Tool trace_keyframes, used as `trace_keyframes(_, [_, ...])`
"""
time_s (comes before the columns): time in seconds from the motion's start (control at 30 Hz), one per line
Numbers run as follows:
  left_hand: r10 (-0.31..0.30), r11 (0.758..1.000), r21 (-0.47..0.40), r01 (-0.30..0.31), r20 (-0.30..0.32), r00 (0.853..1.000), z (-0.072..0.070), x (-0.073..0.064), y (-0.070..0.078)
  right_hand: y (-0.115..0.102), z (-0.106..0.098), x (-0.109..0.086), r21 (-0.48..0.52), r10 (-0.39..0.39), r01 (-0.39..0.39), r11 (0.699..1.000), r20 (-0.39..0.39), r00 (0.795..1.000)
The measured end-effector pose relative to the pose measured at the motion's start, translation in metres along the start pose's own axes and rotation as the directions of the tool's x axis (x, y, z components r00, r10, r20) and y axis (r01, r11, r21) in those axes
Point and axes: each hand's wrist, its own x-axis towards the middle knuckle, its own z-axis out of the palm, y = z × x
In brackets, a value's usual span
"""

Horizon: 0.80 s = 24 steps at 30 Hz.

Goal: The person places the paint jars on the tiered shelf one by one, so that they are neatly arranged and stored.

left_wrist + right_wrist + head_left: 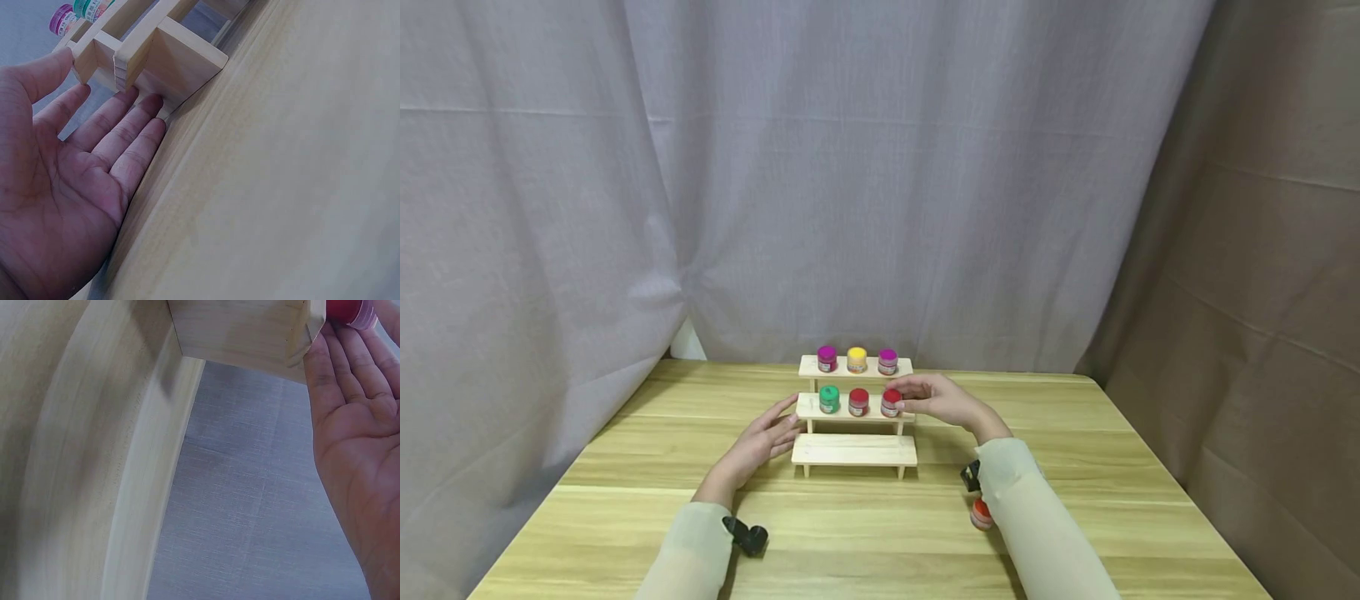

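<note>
A three-tier wooden stand [854,451] is at the middle of the table. My right hand [942,401] grips a small red-lidded paint jar [891,404] at the right end of its middle tier, thumb in front and fingers behind. In the right wrist view the jar [345,310] is partly cut off by the frame's edge. Beside the stand's left end is my left hand [767,435], palm up with fingers spread. The left wrist view has its fingertips [154,103] right at the stand's side. A green jar [829,400] and another red jar [858,402] share the middle tier.
On the top tier stand two purple-lidded jars [827,359] [887,362] with a yellow one [857,360] between them. Another jar, orange-red [981,513], is on the table by my right sleeve. Grey curtains [880,183] hang behind the table.
</note>
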Motion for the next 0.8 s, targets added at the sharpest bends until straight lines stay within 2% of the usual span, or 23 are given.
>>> trace_keyframes(0.33, [0.004,1.0,-0.018,-0.004,0.017,1.0,-0.0008,-0.0004,-0.0006,-0.0025,0.0006,-0.0032,0.011,0.014,-0.014,1.0,-0.006,1.0])
trace_keyframes(0.57, [-0.003,1.0,-0.009,0.003,-0.015,1.0,0.0002,0.0012,-0.001,-0.0072,0.0006,-0.0058,0.047,0.025,-0.025,0.999,-0.005,1.0])
trace_keyframes(0.8, [0.0,1.0,-0.01,0.0,-0.013,1.0,0.0001,0.001,-0.0023,-0.0026,-0.0001,-0.0095,0.042,0.034,-0.032,0.999,-0.038,0.999])
